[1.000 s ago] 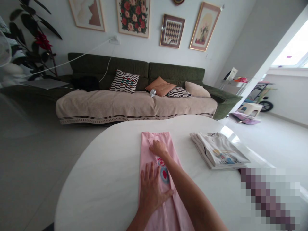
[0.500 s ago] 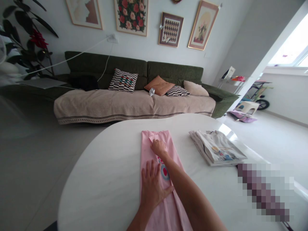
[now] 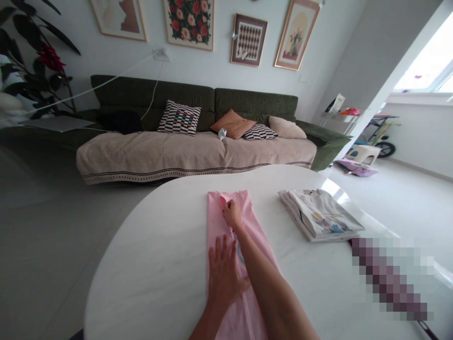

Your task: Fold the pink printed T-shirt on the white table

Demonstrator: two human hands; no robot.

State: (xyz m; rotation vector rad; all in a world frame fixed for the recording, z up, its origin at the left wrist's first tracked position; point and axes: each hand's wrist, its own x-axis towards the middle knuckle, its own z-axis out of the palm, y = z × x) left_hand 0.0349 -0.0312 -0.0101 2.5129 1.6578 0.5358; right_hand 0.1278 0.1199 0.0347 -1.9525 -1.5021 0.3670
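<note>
A pink garment (image 3: 214, 222), folded into a long narrow strip, lies on the white round table (image 3: 152, 264) in front of me. My left hand (image 3: 222, 274) lies flat on its near part, fingers spread. My right hand (image 3: 231, 212) reaches across to the far end of the strip. Its fingers are pinched on a small fold of the pink cloth near the top edge. A colourful print on the garment is mostly hidden under my right forearm.
A stack of folded light shirts (image 3: 320, 219) sits on the table to the right. Beyond the table stands a green sofa (image 3: 198, 101) with a beige throw and several cushions. A plant (image 3: 35, 61) is at the left, and grey floor lies between.
My right hand has slid a little farther up the strip and closed on a fold near its top. My left hand has stayed flat on the cloth.
</note>
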